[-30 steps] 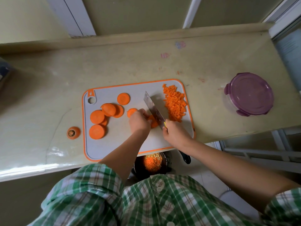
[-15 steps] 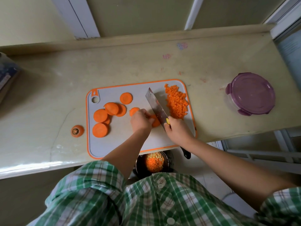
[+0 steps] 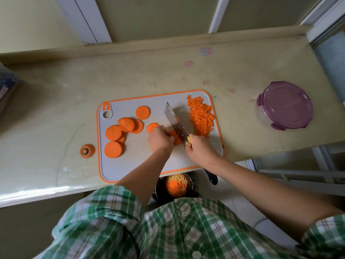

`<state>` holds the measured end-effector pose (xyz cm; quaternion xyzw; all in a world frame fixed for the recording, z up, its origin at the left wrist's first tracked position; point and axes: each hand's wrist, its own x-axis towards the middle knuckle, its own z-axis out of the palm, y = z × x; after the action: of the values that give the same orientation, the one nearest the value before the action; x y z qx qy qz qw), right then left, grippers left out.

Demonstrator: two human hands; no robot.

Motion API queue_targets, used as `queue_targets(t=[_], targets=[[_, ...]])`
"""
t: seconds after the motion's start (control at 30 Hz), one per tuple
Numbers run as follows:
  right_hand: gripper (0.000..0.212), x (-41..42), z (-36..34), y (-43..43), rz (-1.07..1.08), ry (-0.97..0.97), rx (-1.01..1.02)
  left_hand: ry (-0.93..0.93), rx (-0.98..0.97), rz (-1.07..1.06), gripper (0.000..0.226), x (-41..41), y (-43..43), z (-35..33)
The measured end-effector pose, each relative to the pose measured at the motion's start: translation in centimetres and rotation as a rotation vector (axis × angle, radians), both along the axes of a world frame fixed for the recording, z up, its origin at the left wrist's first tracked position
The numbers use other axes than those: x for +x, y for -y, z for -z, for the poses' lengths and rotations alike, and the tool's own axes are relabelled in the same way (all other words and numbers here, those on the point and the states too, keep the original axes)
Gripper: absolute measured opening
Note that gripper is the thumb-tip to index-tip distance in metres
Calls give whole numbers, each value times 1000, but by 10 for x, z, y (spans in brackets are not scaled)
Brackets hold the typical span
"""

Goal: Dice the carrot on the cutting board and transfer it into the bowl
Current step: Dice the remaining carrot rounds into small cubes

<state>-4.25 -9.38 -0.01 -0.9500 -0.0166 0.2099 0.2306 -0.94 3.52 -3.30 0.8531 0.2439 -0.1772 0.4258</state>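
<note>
Holding the flat orange carrot round (image 3: 176, 138), the left grip (image 3: 160, 141) is sitting just left of the slanting steel knife (image 3: 175, 122), which the right grip (image 3: 200, 151) is squeezing.

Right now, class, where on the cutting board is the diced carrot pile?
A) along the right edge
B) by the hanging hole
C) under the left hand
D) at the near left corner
A: the diced carrot pile lies along the right edge of the cutting board, right of the cleaver.
</note>
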Motion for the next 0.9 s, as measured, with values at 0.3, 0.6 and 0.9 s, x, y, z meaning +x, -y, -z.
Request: queue_targets(t=[0.3,0.6,0.9], targets=[[15,-3,10,-7,20,-14,24,-27,-63,-32,35,5,-2,1],[15,-4,13,-1,38,54,18,-16,-50,-18,33,1,-3,0],[17,1,-5,2,-24,84,19,18,38,7,9,-6,-6,-3]])
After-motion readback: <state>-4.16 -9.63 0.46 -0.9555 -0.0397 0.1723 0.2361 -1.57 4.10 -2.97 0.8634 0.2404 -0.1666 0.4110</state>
